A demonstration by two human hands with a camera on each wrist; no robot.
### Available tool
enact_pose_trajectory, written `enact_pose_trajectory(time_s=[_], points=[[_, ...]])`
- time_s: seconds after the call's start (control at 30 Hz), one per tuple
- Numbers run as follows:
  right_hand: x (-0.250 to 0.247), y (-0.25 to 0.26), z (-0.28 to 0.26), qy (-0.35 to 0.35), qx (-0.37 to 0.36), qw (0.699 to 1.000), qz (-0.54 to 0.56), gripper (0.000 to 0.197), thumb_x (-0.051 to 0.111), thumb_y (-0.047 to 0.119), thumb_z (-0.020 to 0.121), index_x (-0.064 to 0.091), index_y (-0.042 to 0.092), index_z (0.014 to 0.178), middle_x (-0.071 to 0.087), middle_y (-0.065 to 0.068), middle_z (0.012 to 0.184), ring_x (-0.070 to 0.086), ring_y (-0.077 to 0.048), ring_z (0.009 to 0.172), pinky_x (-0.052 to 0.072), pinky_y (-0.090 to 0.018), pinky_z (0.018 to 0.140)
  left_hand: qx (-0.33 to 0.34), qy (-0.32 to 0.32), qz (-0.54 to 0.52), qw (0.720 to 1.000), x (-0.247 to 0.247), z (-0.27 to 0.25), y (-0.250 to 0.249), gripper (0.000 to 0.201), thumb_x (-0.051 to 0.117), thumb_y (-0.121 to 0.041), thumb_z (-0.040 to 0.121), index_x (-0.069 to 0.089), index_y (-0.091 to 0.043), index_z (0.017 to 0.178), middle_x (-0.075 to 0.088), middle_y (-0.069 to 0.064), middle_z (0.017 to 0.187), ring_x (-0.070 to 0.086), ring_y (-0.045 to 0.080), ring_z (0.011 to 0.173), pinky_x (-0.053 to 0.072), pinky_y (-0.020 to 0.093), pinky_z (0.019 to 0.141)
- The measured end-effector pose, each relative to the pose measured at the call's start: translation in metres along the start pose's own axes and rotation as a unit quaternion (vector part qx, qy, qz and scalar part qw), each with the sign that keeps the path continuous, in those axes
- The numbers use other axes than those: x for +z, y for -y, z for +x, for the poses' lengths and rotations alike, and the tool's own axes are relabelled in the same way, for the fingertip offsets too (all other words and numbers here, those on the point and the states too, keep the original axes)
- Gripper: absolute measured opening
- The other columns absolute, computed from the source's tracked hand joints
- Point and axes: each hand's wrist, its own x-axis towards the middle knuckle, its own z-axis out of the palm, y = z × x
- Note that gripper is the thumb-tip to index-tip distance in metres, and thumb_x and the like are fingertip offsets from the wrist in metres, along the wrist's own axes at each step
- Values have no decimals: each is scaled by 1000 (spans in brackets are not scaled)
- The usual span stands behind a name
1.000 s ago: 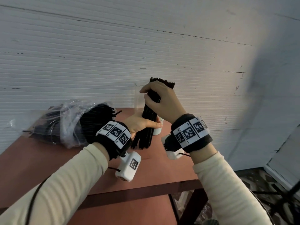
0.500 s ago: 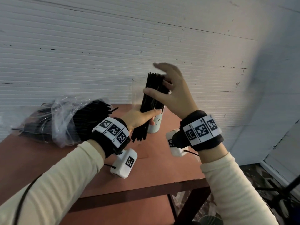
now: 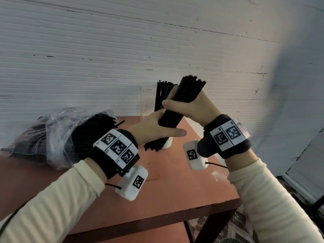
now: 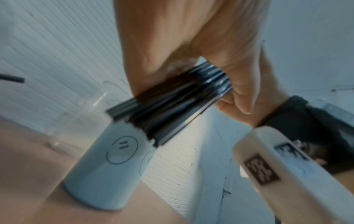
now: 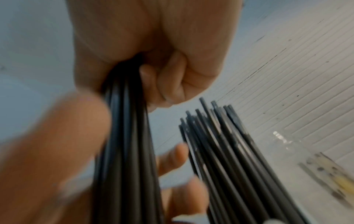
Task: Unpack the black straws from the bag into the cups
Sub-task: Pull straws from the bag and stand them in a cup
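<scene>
A thick bundle of black straws (image 3: 189,92) leans to the right above the table's back edge. My right hand (image 3: 177,106) grips its upper half, fingers curled tight round it (image 5: 124,151). My left hand (image 3: 154,127) holds the lower half, thumb stretched across the front and fingers behind. The bundle's lower ends hang in front of a white cup with smiley faces (image 4: 107,166). More black straws (image 3: 160,97) stand upright in that cup (image 3: 167,145). A clear plastic bag (image 3: 57,135) full of black straws lies at the left.
A clear plastic cup (image 3: 145,102) stands just left of the white one, against the white ribbed wall. The reddish-brown table (image 3: 166,190) ends close to the right of my hands, with floor below. The bag's open end faces the cups.
My right hand, fingers spread at the top of the bundle half a second ago, now grips it. The bundle has tilted to the right, uncovering the straws standing in the white cup.
</scene>
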Motion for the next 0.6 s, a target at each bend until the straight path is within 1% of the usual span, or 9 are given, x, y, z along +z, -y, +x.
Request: enact_pose_trajectory(time_s=[0.1,0.17,0.2,0.27,0.33,0.4,0.5,0.53,0.6], points=[[-21,1,10,-98,-4,995,32,14,69,6,85,62,9,73,59,16,56,54,4,52,38,-7,49,16,-154,28,988,3,7,-2,79,89,-41,59,36,-28,116,54,-7,110,57,8,103,49,30,89],[-32,2,18,-143,-4,989,39,17,68,6,85,61,12,71,59,17,54,54,3,50,37,-7,46,5,-214,46,976,2,16,1,94,91,-36,55,25,-27,121,46,-3,115,52,10,106,47,30,90],[-38,2,22,-156,-4,987,40,17,69,7,84,60,11,71,58,17,54,54,3,50,37,-7,46,-9,-220,51,974,1,22,4,106,92,-37,51,20,-28,127,42,0,122,49,14,111,46,33,95],[-43,1,30,-169,1,985,41,15,69,7,84,61,10,72,58,15,57,54,2,50,37,-7,46,-54,-188,54,979,-3,35,10,128,93,-36,47,6,-32,141,34,4,138,42,20,126,40,40,107],[-44,-1,37,-170,10,985,35,12,70,9,84,62,8,75,60,8,63,55,3,51,37,-7,47,-91,-139,52,985,-6,44,15,135,93,-27,52,-2,-25,147,35,3,143,42,20,130,39,39,108],[-42,-4,44,-163,13,986,13,11,71,12,83,63,8,77,61,5,67,56,3,53,39,-8,48,-98,-113,56,987,-10,49,18,119,91,-18,57,13,-18,146,47,-1,131,50,19,121,45,35,101],[-40,-6,50,-143,9,989,-26,14,70,12,83,64,0,81,62,3,70,59,0,60,46,-15,55,-76,-75,76,991,-17,53,22,72,91,-17,56,54,-20,118,65,-4,107,63,15,104,52,25,81],[-40,-7,52,-136,10,990,-40,16,70,13,83,64,-2,81,63,2,71,61,-3,64,50,-19,60,-64,-63,74,993,-19,51,21,55,89,-13,60,60,-24,106,67,-5,101,65,11,98,51,20,74],[-38,-7,55,-121,13,991,-61,16,70,14,82,64,-1,81,63,0,73,62,-5,68,53,-22,66,-45,-46,60,996,-21,47,20,46,86,-8,66,58,-32,92,66,-9,96,62,4,93,47,17,71]])
